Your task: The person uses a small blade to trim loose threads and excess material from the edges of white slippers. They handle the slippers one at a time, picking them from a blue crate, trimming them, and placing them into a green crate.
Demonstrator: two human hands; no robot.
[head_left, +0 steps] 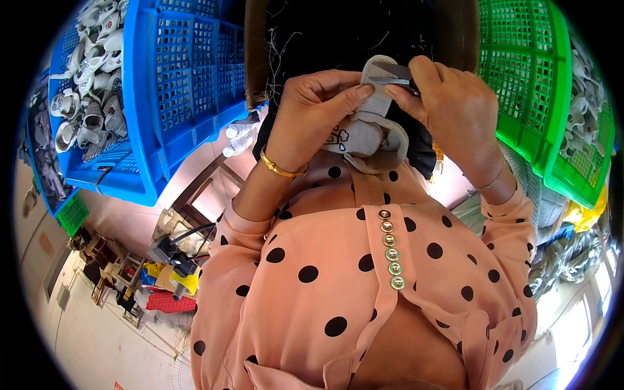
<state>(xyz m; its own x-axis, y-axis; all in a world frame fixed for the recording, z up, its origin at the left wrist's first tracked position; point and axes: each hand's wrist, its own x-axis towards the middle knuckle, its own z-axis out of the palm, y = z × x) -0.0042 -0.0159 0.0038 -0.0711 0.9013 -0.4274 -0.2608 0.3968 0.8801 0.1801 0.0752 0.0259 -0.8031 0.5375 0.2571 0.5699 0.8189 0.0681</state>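
A small light-grey shoe upper (361,138) with a dark printed design hangs in front of my chest. My left hand (304,120) pinches its edge between thumb and fingers. My right hand (455,107) is closed around small dark thread snips (400,82), whose metal blades lie against the upper's top flap. The grip end of the snips is mostly hidden by my fingers. Whether the blades are apart or together, I cannot tell.
At the left stands a blue plastic crate (140,97) beside a heap of small grey shoe uppers (94,71). A green crate (530,84) stands at the right, with more uppers (580,117) beyond it. Dark cloth (338,39) strewn with loose threads lies ahead, past my hands.
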